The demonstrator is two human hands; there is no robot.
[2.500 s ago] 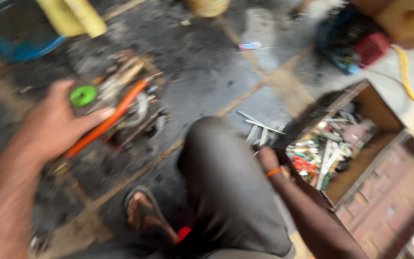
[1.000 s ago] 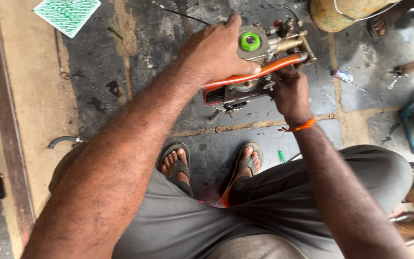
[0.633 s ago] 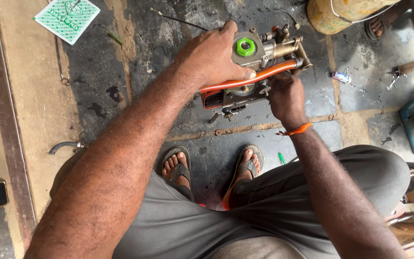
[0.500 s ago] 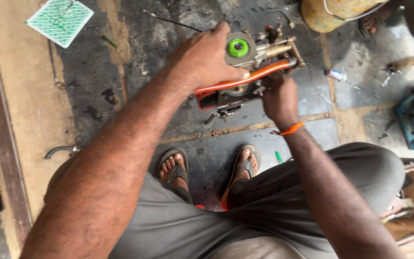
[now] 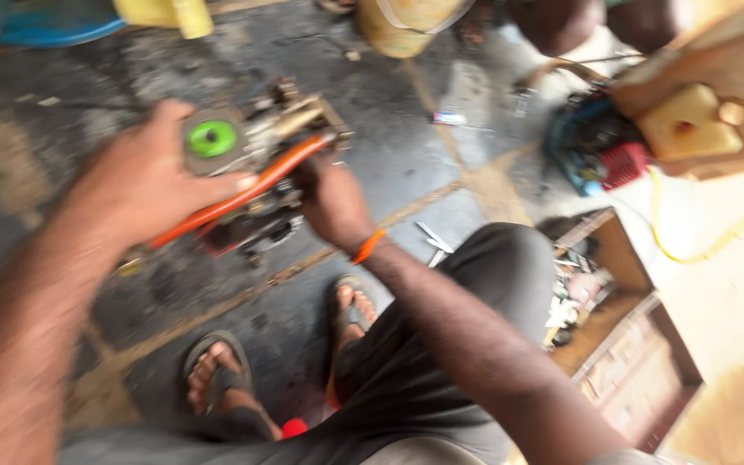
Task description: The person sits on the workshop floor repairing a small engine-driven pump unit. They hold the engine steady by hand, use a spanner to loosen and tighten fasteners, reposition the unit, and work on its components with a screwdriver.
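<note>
A small engine unit with an orange handle bar and a green round cap sits on the dark floor. My left hand grips it from the left, thumb lying on the orange bar beside the green cap. My right hand, with an orange band at the wrist, is closed on the unit's right side under the bar. What its fingers hold is hidden. The picture is blurred by motion.
My sandalled feet rest on the stained floor below the unit. An open wooden box of tools stands at the right. A blue and red machine and a yellow container lie further back.
The view has swung right and tilted. The wooden box and blue machine have come into sight. Both hands have stayed on the engine unit.
</note>
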